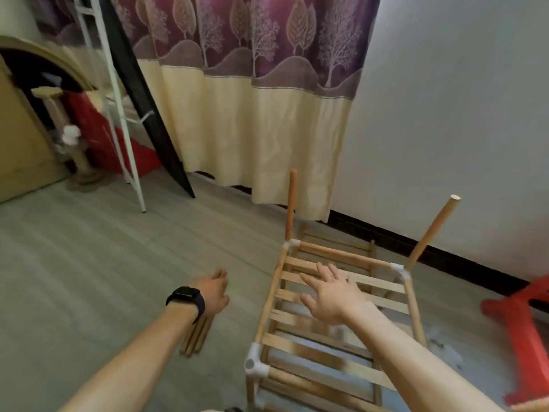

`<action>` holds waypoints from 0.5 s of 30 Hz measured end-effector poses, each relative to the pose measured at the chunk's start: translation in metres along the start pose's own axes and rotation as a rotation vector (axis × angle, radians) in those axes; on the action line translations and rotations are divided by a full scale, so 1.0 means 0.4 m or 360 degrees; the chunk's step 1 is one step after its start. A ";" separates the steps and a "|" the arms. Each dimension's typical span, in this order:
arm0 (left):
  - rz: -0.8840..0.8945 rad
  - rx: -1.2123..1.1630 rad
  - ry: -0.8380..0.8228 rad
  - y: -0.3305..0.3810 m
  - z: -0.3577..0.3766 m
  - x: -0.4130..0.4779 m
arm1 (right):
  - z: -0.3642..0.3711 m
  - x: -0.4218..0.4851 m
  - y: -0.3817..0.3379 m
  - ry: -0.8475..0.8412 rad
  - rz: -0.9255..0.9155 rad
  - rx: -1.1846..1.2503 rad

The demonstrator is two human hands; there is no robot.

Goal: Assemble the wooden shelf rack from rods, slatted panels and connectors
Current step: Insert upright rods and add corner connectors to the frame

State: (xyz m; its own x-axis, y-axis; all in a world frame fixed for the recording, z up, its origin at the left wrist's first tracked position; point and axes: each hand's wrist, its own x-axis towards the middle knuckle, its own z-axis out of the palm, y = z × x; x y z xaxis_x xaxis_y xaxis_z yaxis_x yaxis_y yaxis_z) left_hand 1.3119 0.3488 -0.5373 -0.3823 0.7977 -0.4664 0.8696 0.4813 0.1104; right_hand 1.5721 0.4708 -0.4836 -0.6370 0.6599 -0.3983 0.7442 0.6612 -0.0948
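— Two rods [290, 203] stand at the rack's [269, 298] far corners on the floor [89, 263]. Why the flat right hand [332, 295]?
— Steadying the slats [383, 285], likely; its grip is open and empty. The left hand [212, 292] covers spare rods [196, 337], its grip hidden.

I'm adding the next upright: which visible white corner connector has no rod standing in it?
The near-left connector: its socket is empty, while the two far connectors hold upright rods.
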 end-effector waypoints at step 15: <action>-0.0467 -0.0353 -0.0252 -0.176 0.435 0.225 | 0.205 0.195 -0.018 0.0363 -0.0007 -0.0001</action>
State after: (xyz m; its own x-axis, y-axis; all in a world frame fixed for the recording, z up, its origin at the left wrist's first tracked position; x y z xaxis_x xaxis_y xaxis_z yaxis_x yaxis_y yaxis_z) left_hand 1.2708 0.3233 -0.7397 -0.5364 0.5569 -0.6341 0.6351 0.7612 0.1312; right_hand 1.5335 0.4882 -0.5887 -0.6694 0.7204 -0.1815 0.7411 0.6646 -0.0957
